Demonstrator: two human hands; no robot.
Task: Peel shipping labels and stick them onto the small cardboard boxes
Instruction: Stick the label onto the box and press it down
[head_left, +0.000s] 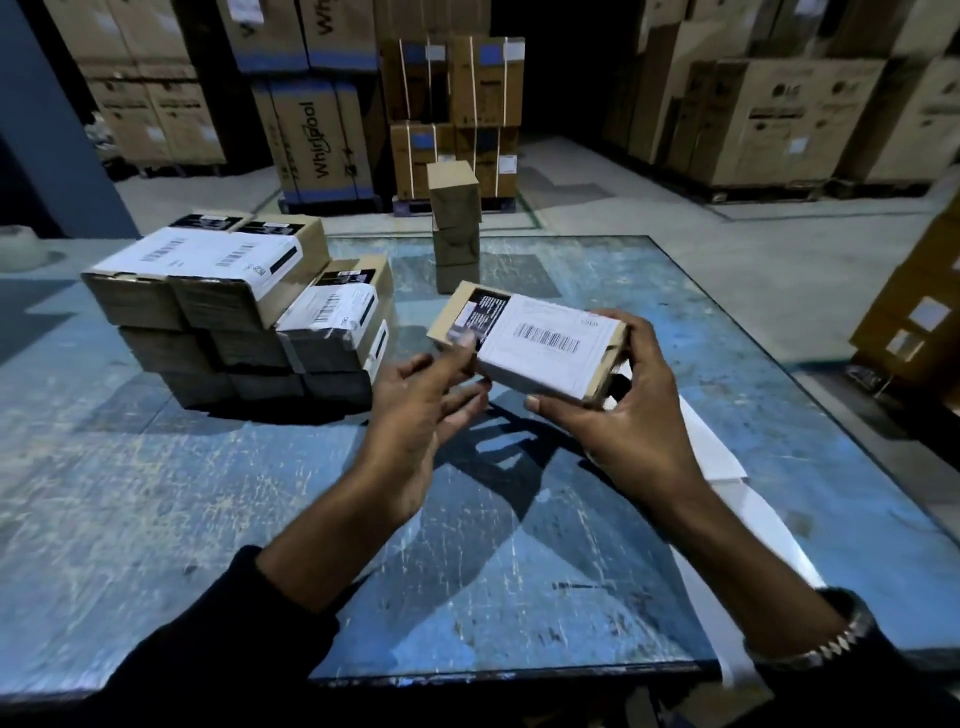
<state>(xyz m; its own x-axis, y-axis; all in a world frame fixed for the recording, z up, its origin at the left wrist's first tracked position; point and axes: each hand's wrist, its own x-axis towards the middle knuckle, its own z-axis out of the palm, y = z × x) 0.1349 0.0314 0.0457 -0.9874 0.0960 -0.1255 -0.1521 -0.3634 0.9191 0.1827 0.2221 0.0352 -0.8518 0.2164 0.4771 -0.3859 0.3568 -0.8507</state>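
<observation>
Gripping the box (524, 353) by its 3 o'clock end, our right hand (623, 415) has its thumb under the near edge and its fingers curled over the far corner, so the box hangs above the table (208, 493) with its labelled face tilted up toward us. We judge that this hold keeps the broad face free for the other hand. Our left hand (421, 415) is loose, with straight fingers, and one fingertip (465, 340) presses at the 9 o'clock edge of the label (545, 343), probably smoothing that edge down. It clasps nothing. The label already covers most of the top face and folds over the near side, so we take the sticking as nearly done, with only the rubbing down left.

At 10 o'clock from the box is a stack (234, 312) of labelled boxes, likely the finished pile and the place for this one. At 12 o'clock a tower (454, 228) of plain boxes stands upright, seemingly the supply still to be labelled. White backing paper (727, 467) trails along the table at 4 o'clock, under our right wrist, within easy reach for peeling the next label.
</observation>
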